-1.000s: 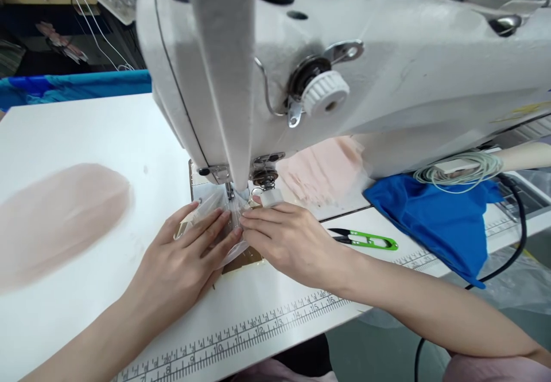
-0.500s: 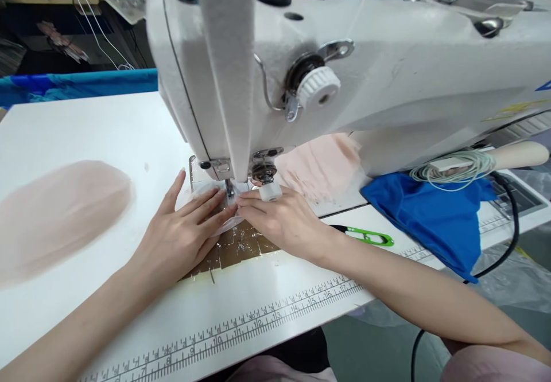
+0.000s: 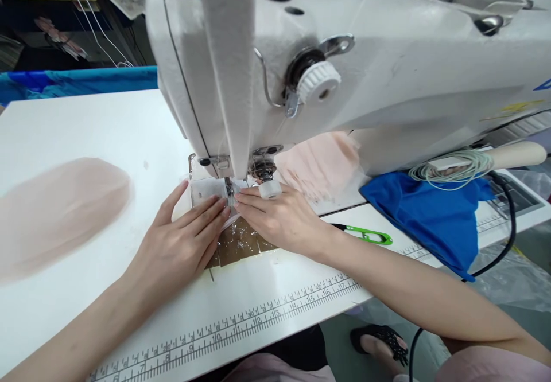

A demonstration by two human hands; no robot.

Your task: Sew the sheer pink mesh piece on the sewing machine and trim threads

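Observation:
A white sewing machine [image 3: 279, 101] stands over the work, its needle and presser foot [image 3: 229, 187] low between my fingertips. Under the foot lies a small piece of sheer white fabric [image 3: 231, 220], mostly covered by my hands. My left hand [image 3: 185, 233] rests flat to the left of the foot, fingers stretched, thumb apart, fingertips on the fabric. To the right of the foot, my right hand [image 3: 279, 215] keeps its fingers close together, their tips pinching the fabric edge near the needle. Its thumb is hidden underneath.
Sheer pinkish fabric [image 3: 69, 215] lies at the left of the white table [image 3: 129, 124]; peach fabric pieces [image 3: 321, 167] sit behind the needle. Green thread snips [image 3: 368, 235] lie beside my right forearm. Further right are blue cloth [image 3: 430, 215] and coiled cord [image 3: 451, 167].
My left hand has shifted slightly left, and less of the sheer fabric shows around the foot, uncovering the plate there. My right hand stays nearly in place. A shod foot now shows below the table.

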